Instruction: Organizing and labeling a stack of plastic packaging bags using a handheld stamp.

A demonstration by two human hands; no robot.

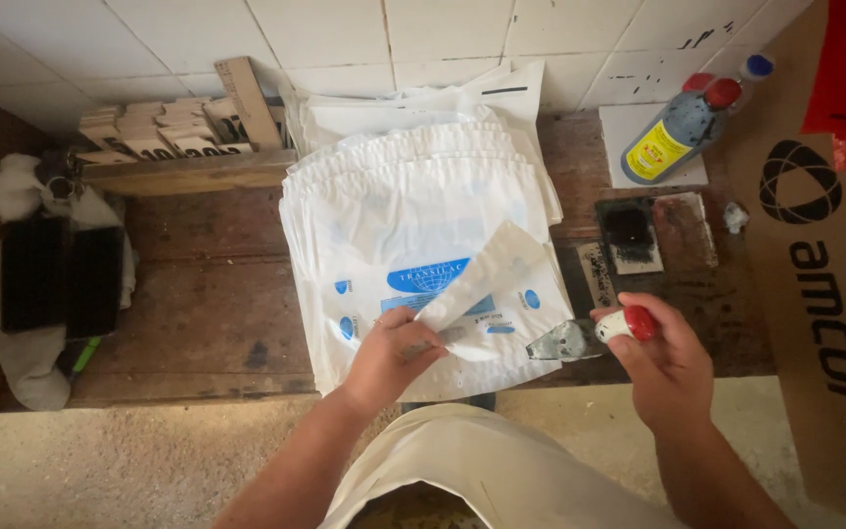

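A stack of white sacks with blue printing (413, 211) lies on a dark wooden bench (208, 313) in the head view. My left hand (391, 355) pinches the near corner of the top sack and folds it up and over. My right hand (660, 358) is closed around a small stamp with a red and white handle (619, 324); its ink-stained grey face points left toward the sacks, just off their right edge. Both hands are close to the bench's front edge.
A black ink pad (630, 235) and a stained plate (685, 227) lie right of the sacks. Behind them a plastic bottle with a yellow label (680, 130) lies on white paper. Wooden stamp blocks (164, 132) fill a tray at back left. Dark rags (56, 284) sit far left, a cardboard box (824, 255) right.
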